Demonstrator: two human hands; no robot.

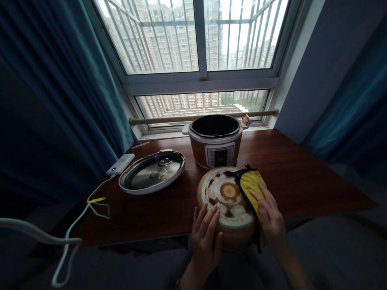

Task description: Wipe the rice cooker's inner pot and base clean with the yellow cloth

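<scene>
A round pot (223, 219), tan on its side, is tilted at the table's front edge with its stained white underside facing up. Brown marks and a tan disc show on that underside. My left hand (205, 231) grips the pot's near left side, fingers laid over the edge of the base. On the right, my right hand (269, 211) presses a yellow cloth (250, 183) with black trim against the pot's rim and side. Just behind stands an electric cooker (216, 141) without its lid, dark inside. The cooker's lid (152, 173) lies inner side up to the left.
A white power strip or adapter (121, 164) sits at the table's left edge, its white cable (75, 221) trailing off the front. Behind the wooden table (302, 173) are a barred window (199, 44) and a rail (169, 120). Blue curtains (75, 72) hang at the sides.
</scene>
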